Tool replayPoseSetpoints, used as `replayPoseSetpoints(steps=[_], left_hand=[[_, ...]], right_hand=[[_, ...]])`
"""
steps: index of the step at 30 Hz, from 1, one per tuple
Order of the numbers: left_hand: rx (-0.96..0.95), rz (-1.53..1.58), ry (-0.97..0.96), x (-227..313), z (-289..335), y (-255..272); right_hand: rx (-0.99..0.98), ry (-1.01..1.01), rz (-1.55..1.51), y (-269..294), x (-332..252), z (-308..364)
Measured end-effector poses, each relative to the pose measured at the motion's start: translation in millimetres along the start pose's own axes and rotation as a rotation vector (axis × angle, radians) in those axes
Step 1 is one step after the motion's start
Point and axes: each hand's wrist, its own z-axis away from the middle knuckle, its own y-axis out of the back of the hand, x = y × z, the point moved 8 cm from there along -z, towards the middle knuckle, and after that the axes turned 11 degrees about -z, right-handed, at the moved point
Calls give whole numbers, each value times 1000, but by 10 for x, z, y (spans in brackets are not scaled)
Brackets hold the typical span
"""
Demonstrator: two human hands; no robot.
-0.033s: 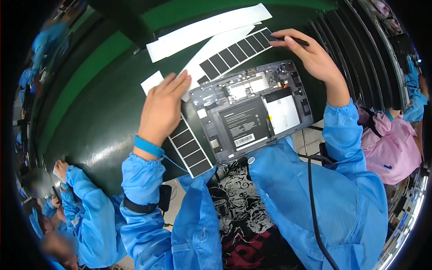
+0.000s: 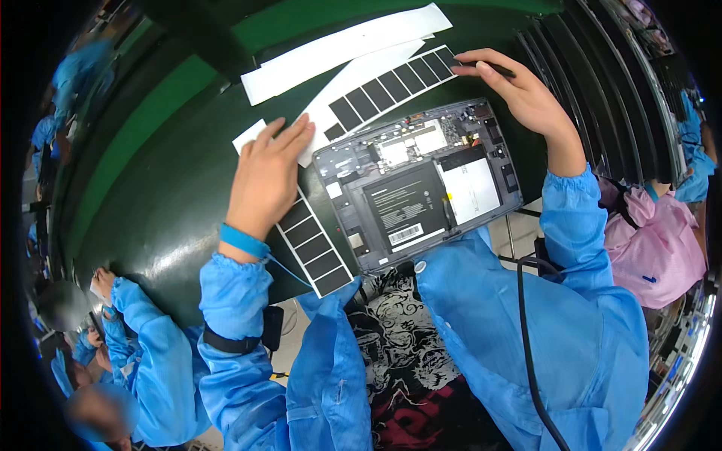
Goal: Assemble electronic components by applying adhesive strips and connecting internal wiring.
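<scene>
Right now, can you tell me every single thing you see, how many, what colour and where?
Opened device: 1, grey with black and white parts, at the near table edge
Strips of rectangles: at least 2, black on white, beyond and left of the device
Plain strips: several, white, far side
Pen-like tool: 1, black, in the right hand
Table: 1, dark green, underneath
Thin panels: several, black, right
Cable: 1, black, lower right
Co-workers: several, blue or pink clothes, both sides; some blurred
Wristband: 1, blue, left wrist
Jacket: 1, blue, on the person
Hands: 2, bare; left over the white strips, right upper right
</scene>
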Motion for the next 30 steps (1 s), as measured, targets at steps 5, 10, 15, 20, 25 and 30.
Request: replayPoseSetpoints(steps=[5, 10, 15, 20, 25, 30], left_hand=[[20, 134, 3, -143, -283, -1], [93, 198, 61, -118, -362, -82], [191, 89, 50, -70, -377, -147], [206, 257, 44, -50, -313, -168], [193, 360, 67, -60, -279, -141], [200, 404, 57, -96, -294, -171]], right_hand=[[-105, -187, 165, -79, 370, 56], [-58, -183, 126, -53, 423, 78], [199, 75, -188, 184, 233, -70], [123, -114, -552, -421, -114, -498], [33, -152, -430, -1004, 11, -824], [-38, -220, -391, -1248, 74, -788]])
